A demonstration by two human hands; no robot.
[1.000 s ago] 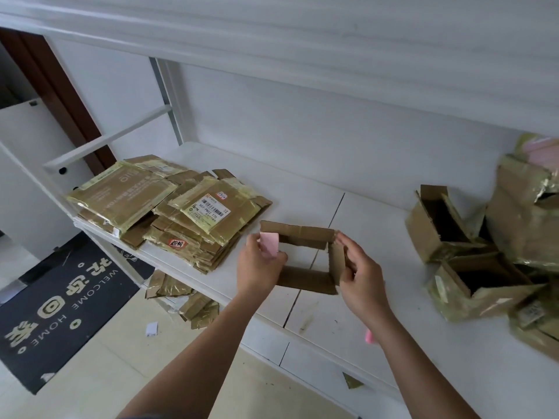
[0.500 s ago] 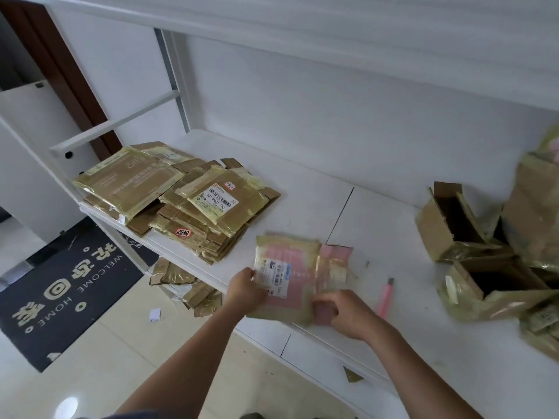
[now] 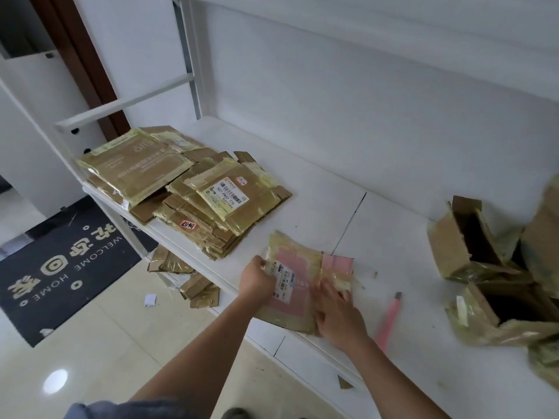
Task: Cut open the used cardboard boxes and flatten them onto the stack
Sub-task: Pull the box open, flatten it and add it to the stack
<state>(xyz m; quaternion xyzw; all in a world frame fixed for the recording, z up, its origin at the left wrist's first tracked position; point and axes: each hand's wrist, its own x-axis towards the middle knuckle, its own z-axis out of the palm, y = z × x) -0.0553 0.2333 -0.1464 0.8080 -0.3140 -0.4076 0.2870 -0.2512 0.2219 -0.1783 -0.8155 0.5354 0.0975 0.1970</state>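
Observation:
A flattened pink-and-tan box (image 3: 298, 269) with a white label lies on the white shelf (image 3: 332, 189) near its front edge. My left hand (image 3: 255, 279) grips the box's left edge. My right hand (image 3: 335, 309) lies flat on its right part, fingers spread and pressing down. The stack of flattened taped boxes (image 3: 187, 189) sits at the shelf's left end, apart from the box. A pink utility knife (image 3: 390, 319) lies on the shelf just right of my right hand.
Several opened, unflattened boxes (image 3: 496, 267) are heaped at the right. Cardboard scraps (image 3: 187, 282) lie on a lower level and the tiled floor below the shelf. A dark welcome mat (image 3: 60, 267) covers the floor at left.
The box, held up as an open sleeve a second ago, has been pressed flat onto the shelf. Both hands came down with it. The view shifted slightly.

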